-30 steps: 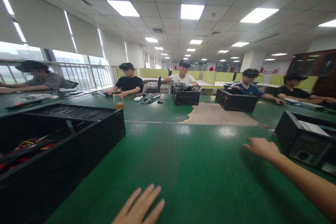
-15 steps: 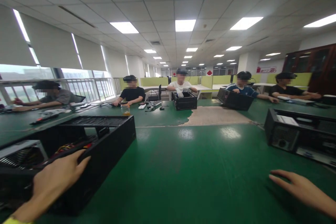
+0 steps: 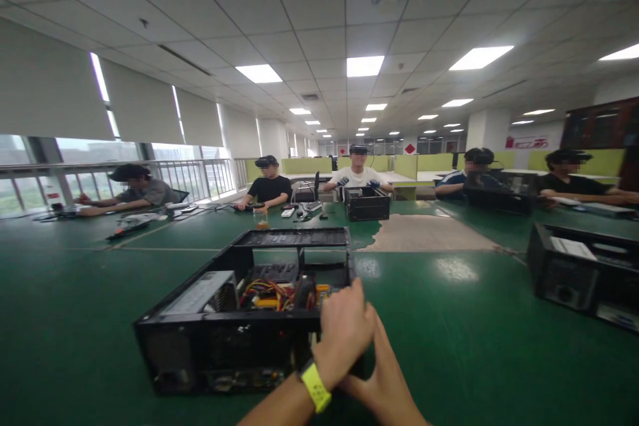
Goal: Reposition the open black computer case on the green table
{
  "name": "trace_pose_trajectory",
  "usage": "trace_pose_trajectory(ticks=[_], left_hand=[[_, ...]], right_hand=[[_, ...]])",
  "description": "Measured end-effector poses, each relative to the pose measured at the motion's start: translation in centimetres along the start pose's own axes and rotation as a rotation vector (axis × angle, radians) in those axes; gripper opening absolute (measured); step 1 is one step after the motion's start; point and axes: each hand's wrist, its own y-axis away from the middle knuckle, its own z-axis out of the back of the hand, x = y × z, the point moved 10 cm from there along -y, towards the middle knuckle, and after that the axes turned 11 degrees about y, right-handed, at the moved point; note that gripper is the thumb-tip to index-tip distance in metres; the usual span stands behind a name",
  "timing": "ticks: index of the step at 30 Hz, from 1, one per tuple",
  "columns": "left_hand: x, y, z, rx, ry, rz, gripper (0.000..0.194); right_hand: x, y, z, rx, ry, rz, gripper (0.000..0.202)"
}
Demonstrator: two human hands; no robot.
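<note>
Open-plan office, ceiling panel lights, long green worktop. Open black computer case lies at the worktop's near centre, coloured wiring showing inside. Left hand, yellow wristband, grips the case's near right corner. Right hand lies against that corner beneath the left; its grip cannot be told. Second black case stands well right of the open case.

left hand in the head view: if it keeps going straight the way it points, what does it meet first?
The left hand points forward and already rests on the near edge of the open computer case. Going on, it would probably run into the coloured cables inside; depth is uncertain.
</note>
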Motion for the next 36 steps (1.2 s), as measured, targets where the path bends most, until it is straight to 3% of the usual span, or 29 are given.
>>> trace_pose_trajectory(ticks=[2, 3, 4, 5, 6, 8, 10, 12, 14, 16, 21, 25, 28, 31, 36], left_hand=[[-4.4, 1.4, -0.6, 0.060, 0.092, -0.229, 0.069], [-5.3, 2.5, 0.1, 0.051, 0.102, -0.359, 0.080], [-4.8, 3.8, 1.4, 0.001, 0.084, -0.465, 0.086], [-2.8, 5.0, 3.1, -0.086, 0.040, -0.520, 0.088], [0.8, 5.9, 5.2, -0.230, -0.022, -0.475, 0.084], [11.2, 8.2, 9.9, -0.611, -0.109, -0.180, 0.078], [20.2, 10.0, 11.0, -0.721, -0.086, 0.056, 0.080], [24.1, 10.1, 10.0, -0.685, -0.058, 0.074, 0.079], [24.1, 8.9, 8.5, -0.683, -0.047, 0.036, 0.072], [22.2, 6.6, 6.8, -0.699, -0.031, 0.006, 0.064], [17.3, -3.7, 1.5, -0.624, 0.037, -0.021, 0.061], [16.0, -12.0, -2.2, -0.595, 0.057, 0.043, 0.062], [15.6, -16.8, -4.1, -0.560, 0.077, 0.074, 0.065], [15.8, -19.2, -5.1, -0.554, 0.073, 0.088, 0.069], [16.2, -19.6, -5.8, -0.545, 0.085, 0.086, 0.074]], right_hand=[[-1.3, 0.8, 1.4, -0.142, -0.055, -0.011, 0.082], [-2.0, 1.1, 2.2, -0.164, -0.060, -0.022, 0.070], [-2.9, 1.3, 3.1, -0.171, -0.050, -0.042, 0.059], [-3.7, 1.5, 3.9, -0.177, -0.033, -0.067, 0.053], [-4.4, 1.7, 4.7, -0.181, -0.017, -0.091, 0.050], [-5.5, 2.1, 5.6, -0.180, 0.020, -0.118, 0.048], [-6.3, 2.4, 6.0, -0.185, 0.068, -0.128, 0.047], [-7.3, 2.3, 6.1, -0.176, 0.106, -0.134, 0.047], [-9.2, 1.6, 6.3, -0.161, 0.127, -0.166, 0.052], [-11.8, 0.1, 7.2, -0.165, 0.174, -0.230, 0.060], [-18.3, -6.7, 11.2, -0.195, 0.477, -0.441, 0.058], [-22.2, -13.0, 13.0, -0.136, 0.628, -0.653, 0.054], [-23.8, -16.6, 13.3, -0.146, 0.665, -0.751, 0.059], [-25.2, -18.4, 13.1, -0.159, 0.683, -0.828, 0.063], [-26.4, -18.8, 12.7, -0.155, 0.694, -0.826, 0.063]])
